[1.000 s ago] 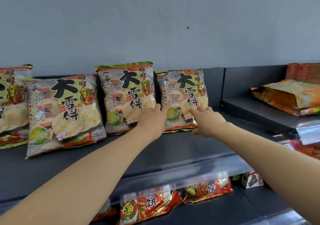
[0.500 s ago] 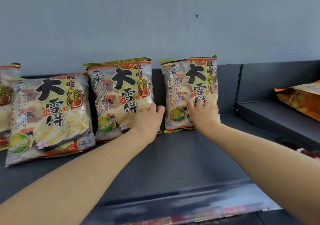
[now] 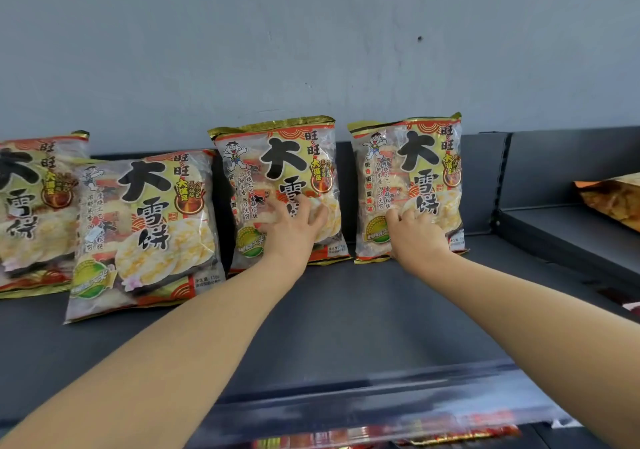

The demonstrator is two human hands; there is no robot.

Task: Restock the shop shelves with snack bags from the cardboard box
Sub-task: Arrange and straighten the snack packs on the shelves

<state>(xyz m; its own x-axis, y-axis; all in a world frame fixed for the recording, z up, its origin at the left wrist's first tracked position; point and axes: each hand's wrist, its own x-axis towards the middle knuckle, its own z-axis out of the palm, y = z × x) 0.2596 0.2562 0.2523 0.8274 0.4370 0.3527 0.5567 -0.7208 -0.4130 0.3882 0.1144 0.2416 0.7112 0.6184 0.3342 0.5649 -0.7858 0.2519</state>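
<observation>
Several yellow-and-red rice cracker bags lean against the back of a dark grey shelf [image 3: 346,317]. My left hand [image 3: 294,234] lies flat with fingers spread on the lower front of the third bag [image 3: 277,171]. My right hand [image 3: 415,234] presses its fingers against the lower front of the rightmost bag [image 3: 415,164], which stands upright. Two more bags stand to the left: one slumped forward [image 3: 145,234] and one at the frame's left edge [image 3: 31,213]. The cardboard box is out of view.
A grey wall [image 3: 311,50] rises behind the shelf. To the right, past a divider [image 3: 498,185], a lower shelf section holds an orange bag [image 3: 616,199]. The shelf's front rail [image 3: 381,410] runs below my arms, with red packets blurred beneath it.
My left hand has slid up onto the third bag's front with fingers spread. My right hand stays on the rightmost bag, now standing more upright. The view has shifted left and closer.
</observation>
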